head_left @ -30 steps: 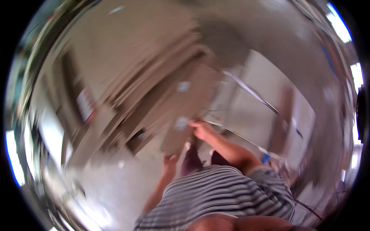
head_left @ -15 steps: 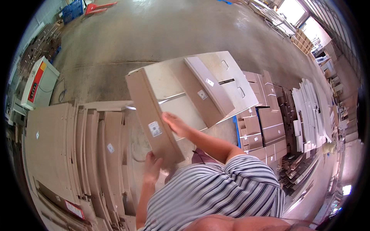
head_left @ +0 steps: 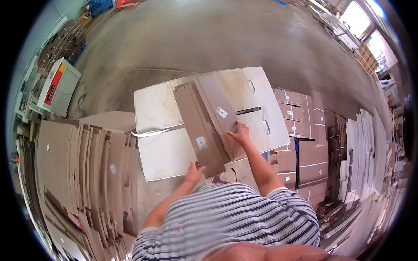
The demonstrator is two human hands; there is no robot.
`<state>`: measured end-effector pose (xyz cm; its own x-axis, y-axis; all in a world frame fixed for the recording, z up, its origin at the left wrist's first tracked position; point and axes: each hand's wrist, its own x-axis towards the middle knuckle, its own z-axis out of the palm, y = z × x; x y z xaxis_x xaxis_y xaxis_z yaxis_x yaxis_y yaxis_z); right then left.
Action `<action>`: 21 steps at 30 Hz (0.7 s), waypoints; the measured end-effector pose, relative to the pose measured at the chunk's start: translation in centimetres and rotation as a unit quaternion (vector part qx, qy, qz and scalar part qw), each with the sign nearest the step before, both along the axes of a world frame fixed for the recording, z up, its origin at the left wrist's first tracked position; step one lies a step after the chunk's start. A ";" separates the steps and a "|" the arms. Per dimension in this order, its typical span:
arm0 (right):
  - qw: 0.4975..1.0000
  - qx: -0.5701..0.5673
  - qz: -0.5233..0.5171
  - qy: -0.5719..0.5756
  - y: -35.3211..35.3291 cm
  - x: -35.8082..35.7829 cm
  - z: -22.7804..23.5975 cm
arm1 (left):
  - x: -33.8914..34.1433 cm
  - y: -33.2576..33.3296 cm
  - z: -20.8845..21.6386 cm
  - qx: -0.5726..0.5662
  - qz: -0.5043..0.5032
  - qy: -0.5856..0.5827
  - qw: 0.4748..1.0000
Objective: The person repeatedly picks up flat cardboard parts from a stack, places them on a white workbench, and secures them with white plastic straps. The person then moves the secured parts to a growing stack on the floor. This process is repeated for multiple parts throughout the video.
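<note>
A narrow brown panel (head_left: 198,130) with a white label lies aslant on a white-topped stand (head_left: 159,158). Beside it on the right lies a second brown panel (head_left: 220,104), also labelled, parallel and close against it. My left hand (head_left: 194,172) is at the near left edge of the first panel, fingertips touching or very close to it, fingers apart. My right hand (head_left: 239,134) rests against the right edge of the second panel, thumb and fingers spread. The stand's top has two metal handles (head_left: 266,127) and a dark slot (head_left: 248,110).
A white strap (head_left: 159,130) crosses the stand's top. Upright brown boards (head_left: 58,161) stand in rows on the left. Strapped brown stacks (head_left: 313,158) lie to the right, with pale strips (head_left: 361,150) beyond. A white machine with a red panel (head_left: 58,89) stands far left.
The labelled panel, held tilted in both hands before, now lies on the stand beside the other panel. My right hand has moved right to the second panel's edge; my left hand has loosened.
</note>
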<state>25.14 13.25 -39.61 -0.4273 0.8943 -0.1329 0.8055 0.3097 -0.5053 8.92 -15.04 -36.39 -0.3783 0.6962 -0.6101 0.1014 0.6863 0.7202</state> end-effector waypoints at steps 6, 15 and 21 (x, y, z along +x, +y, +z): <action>0.995 -0.092 -0.030 0.021 2.5 -4.5 1.8 | -2.8 4.2 -4.3 0.201 0.149 -0.071 0.966; 0.982 -0.103 0.050 0.153 0.4 -6.5 1.6 | -3.0 8.5 0.4 0.221 0.232 -0.329 0.888; 0.982 -0.055 0.131 0.127 -0.9 -7.9 4.4 | -3.0 9.5 -0.8 0.220 0.287 -0.321 0.875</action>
<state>17.29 12.38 -35.26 -0.6721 0.7359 -0.0824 0.5490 0.4205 -0.7223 5.91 -5.52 -37.17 -0.4210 0.7251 -0.5450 -0.6911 0.1328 0.7105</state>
